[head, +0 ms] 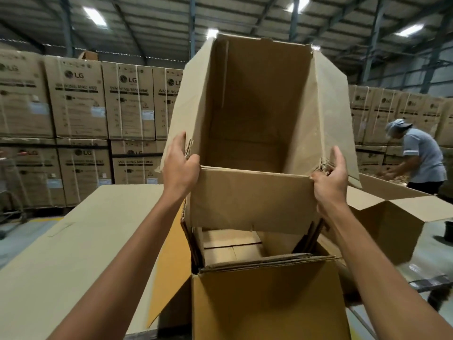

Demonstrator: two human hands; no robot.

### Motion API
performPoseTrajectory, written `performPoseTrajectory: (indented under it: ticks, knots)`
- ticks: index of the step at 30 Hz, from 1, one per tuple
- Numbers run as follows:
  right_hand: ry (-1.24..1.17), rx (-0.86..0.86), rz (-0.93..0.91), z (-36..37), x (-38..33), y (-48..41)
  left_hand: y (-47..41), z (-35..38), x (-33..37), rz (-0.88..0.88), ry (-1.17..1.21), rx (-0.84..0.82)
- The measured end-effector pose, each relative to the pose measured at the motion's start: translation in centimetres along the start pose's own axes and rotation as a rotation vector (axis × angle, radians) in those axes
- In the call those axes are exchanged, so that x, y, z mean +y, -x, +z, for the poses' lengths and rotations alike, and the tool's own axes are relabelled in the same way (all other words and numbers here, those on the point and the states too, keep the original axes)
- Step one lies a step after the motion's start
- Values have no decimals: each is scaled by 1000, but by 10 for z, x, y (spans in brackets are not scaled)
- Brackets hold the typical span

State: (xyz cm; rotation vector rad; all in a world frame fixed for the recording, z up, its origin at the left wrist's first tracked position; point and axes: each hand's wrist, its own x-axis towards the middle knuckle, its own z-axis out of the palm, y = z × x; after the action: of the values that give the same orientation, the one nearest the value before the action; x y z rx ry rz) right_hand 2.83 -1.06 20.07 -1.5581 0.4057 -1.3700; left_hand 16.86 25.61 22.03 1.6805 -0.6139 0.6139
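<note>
Head view, warehouse floor, items as seen:

1. Empty carton (pixel 255 200): plain brown cardboard, held up in mid-frame and tipped so its open mouth faces the camera. Side flaps splay outward, the near flap hangs down, and the interior is bare.
2. Left hand (pixel 180 165): fingers and thumb curled round the carton's near left corner, gripping its frayed edge.
3. Right hand (pixel 331 177): gripping the near right corner, thumb raised along the side flap, fingers folded over the front edge.
4. Lower box (pixel 264 303): open-topped, directly beneath the held carton. Contact between the two cannot be told.
5. Flattened cardboard (pixel 230 249): pieces lying and leaning inside the lower box.
6. Large flat carton (pixel 81 241): just left of the lower box, broad top face showing.
7. Open box (pixel 392 217): right of the held carton, flaps spread.
8. Stacked cartons (pixel 76 96): printed LG washing machine, in rows along the back.
9. Person (pixel 421 158): grey shirt and cap, bent forward at far right, beyond the open box
</note>
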Motion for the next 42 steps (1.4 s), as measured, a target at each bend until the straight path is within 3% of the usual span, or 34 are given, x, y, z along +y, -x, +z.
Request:
performPoseTrajectory:
  ticks: [9, 20, 27, 33, 38, 42]
  knots:
    - [31, -170, 70, -23, 53, -62, 18, 70, 7, -104, -73, 71]
    - [173, -420, 271, -16, 141, -64, 50, 111, -61, -303, -301, 72]
    - [251, -620, 352, -2, 188, -58, 51, 121, -112, -517, -823, -160]
    - [320, -649, 378, 0, 204, -54, 51, 131, -120, -483, -1051, -305]
    - [618, -736, 243, 1, 203, -48, 55, 131, -117, -403, -1266, -425]
    - [947, -705, -7, -3, 192, -49, 52, 133, -98, -495, -1461, -431]
